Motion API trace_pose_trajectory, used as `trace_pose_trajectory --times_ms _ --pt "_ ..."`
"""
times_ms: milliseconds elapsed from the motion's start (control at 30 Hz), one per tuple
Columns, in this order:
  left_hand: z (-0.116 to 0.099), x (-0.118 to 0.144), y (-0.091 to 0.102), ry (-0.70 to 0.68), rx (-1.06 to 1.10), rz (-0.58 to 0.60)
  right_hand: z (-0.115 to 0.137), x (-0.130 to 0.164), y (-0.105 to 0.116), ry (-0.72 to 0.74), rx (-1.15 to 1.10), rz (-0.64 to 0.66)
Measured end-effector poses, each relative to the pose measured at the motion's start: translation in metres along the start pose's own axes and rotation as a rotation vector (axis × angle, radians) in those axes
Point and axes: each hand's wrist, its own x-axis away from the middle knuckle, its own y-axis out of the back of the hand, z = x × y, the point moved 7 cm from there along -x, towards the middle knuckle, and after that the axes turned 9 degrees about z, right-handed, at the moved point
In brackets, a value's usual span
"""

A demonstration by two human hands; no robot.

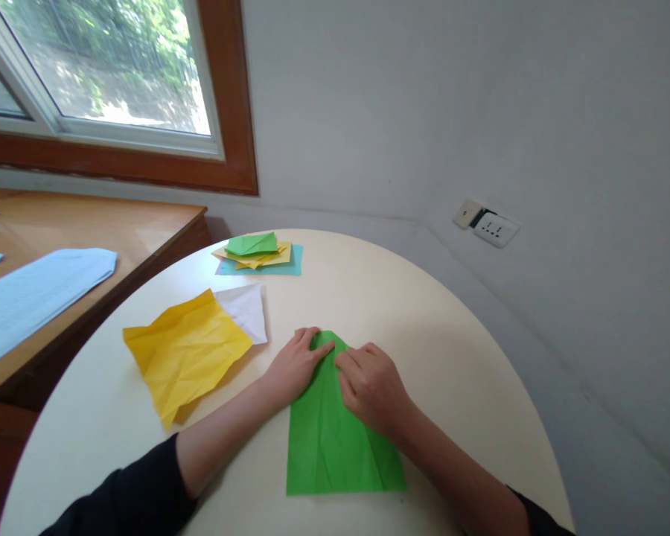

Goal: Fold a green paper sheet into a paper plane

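Note:
A green sheet of paper (340,447) lies on the table in front of me, creased lengthwise, with its upper right corner folded inward. My left hand (297,361) rests on the sheet's upper left part, fingers stretched out and thumb pointing right. At the upper right edge, my right hand (371,383) is closed, its curled fingers gripping the paper by the fold. That hand covers part of the right edge. Left of my hands lies a crumpled yellow sheet (190,353), partly over a white sheet (249,313).
At the far side of the round white table (452,357) sits a small stack of coloured papers, a green folded piece (251,243) on top. A wooden desk (89,216) on the left holds pale blue sheets (45,290). A wall socket (496,228) is at right.

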Motion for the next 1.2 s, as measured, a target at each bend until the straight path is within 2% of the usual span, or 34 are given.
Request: trace_pose_trajectory --times_ms 133,233,333,533,700,867,1200 --pt "-0.002 -0.001 -0.002 0.006 -0.070 0.011 0.033 0.009 -0.009 0.058 -0.056 0.126" --pt "-0.005 0.001 -0.003 -0.006 -0.097 -0.022 0.040 0.013 -0.020 0.012 -0.106 0.259" --pt "-0.008 0.002 -0.004 -0.033 -0.127 -0.059 0.033 0.015 -0.029 -0.089 -0.135 0.333" --pt "-0.007 0.004 -0.005 -0.035 -0.089 -0.114 0.016 0.018 -0.038 -0.209 -0.082 0.355" --pt "-0.009 0.005 -0.004 -0.034 -0.055 -0.102 0.004 0.020 -0.047 -0.271 -0.017 0.383" --pt "-0.013 0.008 -0.005 0.003 -0.061 -0.080 -0.013 0.024 -0.060 -0.348 -0.042 0.405" --pt "-0.029 0.017 -0.010 0.020 -0.141 -0.039 -0.033 0.024 -0.067 -0.345 -0.047 0.456"
